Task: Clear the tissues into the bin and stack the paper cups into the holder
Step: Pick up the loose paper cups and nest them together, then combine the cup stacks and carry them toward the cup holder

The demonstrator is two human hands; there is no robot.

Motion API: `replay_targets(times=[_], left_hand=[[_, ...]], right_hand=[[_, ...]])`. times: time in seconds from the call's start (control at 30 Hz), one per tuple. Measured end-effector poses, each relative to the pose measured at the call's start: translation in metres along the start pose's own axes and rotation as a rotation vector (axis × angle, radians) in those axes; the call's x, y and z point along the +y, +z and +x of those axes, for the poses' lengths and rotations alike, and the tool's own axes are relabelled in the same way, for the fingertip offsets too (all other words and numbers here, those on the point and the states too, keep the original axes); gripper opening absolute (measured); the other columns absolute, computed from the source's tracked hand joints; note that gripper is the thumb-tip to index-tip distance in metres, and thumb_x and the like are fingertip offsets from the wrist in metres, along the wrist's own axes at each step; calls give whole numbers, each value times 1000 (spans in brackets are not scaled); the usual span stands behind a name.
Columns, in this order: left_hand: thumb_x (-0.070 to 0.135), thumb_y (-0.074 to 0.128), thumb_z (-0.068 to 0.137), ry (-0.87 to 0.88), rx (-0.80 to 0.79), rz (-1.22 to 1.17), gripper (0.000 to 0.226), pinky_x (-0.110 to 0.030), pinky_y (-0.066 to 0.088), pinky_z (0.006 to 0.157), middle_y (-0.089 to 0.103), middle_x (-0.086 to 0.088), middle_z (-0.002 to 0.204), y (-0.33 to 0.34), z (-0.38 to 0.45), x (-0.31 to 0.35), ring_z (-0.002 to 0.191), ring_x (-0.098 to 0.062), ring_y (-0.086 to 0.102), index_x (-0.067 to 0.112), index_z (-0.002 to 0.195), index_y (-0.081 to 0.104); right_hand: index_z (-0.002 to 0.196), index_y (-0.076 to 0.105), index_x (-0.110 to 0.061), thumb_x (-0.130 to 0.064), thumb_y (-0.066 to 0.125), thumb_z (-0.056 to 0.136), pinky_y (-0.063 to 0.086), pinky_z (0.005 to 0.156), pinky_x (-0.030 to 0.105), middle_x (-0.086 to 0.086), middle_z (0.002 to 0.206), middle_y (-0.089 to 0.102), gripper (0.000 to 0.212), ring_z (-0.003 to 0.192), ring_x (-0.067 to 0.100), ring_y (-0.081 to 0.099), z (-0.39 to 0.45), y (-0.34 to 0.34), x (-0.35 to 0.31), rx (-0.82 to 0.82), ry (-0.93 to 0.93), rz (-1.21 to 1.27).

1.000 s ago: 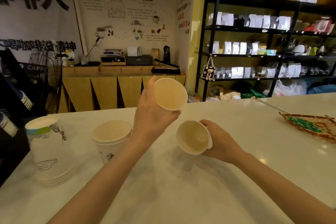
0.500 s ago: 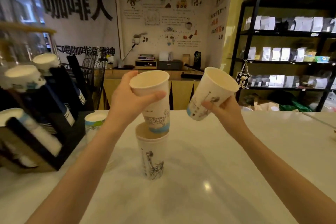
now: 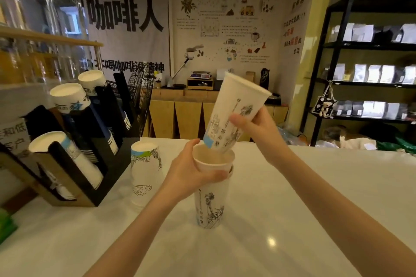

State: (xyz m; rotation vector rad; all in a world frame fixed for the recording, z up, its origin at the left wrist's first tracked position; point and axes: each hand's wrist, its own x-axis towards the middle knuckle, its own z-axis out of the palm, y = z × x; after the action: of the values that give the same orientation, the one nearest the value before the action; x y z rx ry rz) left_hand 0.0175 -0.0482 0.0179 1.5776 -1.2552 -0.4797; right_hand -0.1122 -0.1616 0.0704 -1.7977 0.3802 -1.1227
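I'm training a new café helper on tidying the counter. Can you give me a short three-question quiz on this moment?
1. True or false: the right hand holds its tilted cup with the base entering the cup stack below.
2. Which hand steadies the cup stack at its rim? A) left hand B) right hand C) neither
3. Fill in: the upside-down cup pile stands on the counter beside the black ____.

Key: 1 true; 2 A; 3 cup holder.
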Motion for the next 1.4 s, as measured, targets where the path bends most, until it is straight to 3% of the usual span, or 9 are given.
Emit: replay_targets(times=[0.1,0.47,0.6,0.73,0.8,0.97,1.1,1.27,1.4], left_hand=[[38,81,55,-3,3,-20,95,-18,45,72,53,13,114,0,-2,-5,98,-6,53,29,134,29],[28,84,54,35,32,-22,85,-12,42,64,49,26,97,1,-4,-13,94,-1,50,34,123,34],[34,84,52,35,31,68,104,-25,41,88,48,8,128,0,-4,-19,120,-16,45,29,136,23],[45,83,43,64,47,136,125,-37,36,101,34,2,145,-4,-7,-14,120,-11,39,34,141,6],[46,81,48,137,60,211,113,-40,36,105,33,4,145,-5,-9,-11,125,-12,36,39,139,14],[43,74,64,447,177,355,66,-13,26,99,51,8,129,-2,-15,-8,119,0,39,34,124,46],[31,68,72,535,235,418,42,-35,47,95,68,5,108,-7,-16,-5,100,-3,53,20,112,62],[19,64,80,487,339,312,44,-4,45,75,58,11,99,-38,-12,9,90,-2,54,27,122,51],[22,59,84,443,365,296,51,-6,43,75,63,2,101,-62,-5,11,91,-9,59,23,132,41]], right_hand=[[128,40,-20,-35,77,62,55,86,37,-1,119,61,77,107,14,61,-8,11,17,-95,91,-68],[127,36,-36,-40,73,71,48,81,17,-10,125,55,67,111,7,54,-41,22,56,-307,259,-144],[129,34,-34,-49,74,53,44,90,22,-18,127,49,88,115,1,48,-51,18,61,-325,279,-134],[134,28,-33,-38,82,50,42,100,31,-16,133,46,100,122,4,45,-63,15,76,-369,357,-153],[135,27,-31,-36,84,51,39,106,40,-11,134,47,101,123,9,46,-70,19,86,-381,378,-210],[122,39,-28,-25,86,54,48,97,38,-7,120,58,83,114,14,53,-78,33,105,-323,388,-253],[120,44,-24,-26,84,55,54,87,35,-3,116,61,76,104,13,58,-72,34,101,-242,340,-261],[124,39,-27,-22,84,58,58,73,26,-5,115,56,80,101,12,59,-48,23,63,-134,158,-251],[126,37,-26,-23,84,58,58,64,19,-18,102,51,83,92,5,58,-29,22,29,-49,-32,-334]])
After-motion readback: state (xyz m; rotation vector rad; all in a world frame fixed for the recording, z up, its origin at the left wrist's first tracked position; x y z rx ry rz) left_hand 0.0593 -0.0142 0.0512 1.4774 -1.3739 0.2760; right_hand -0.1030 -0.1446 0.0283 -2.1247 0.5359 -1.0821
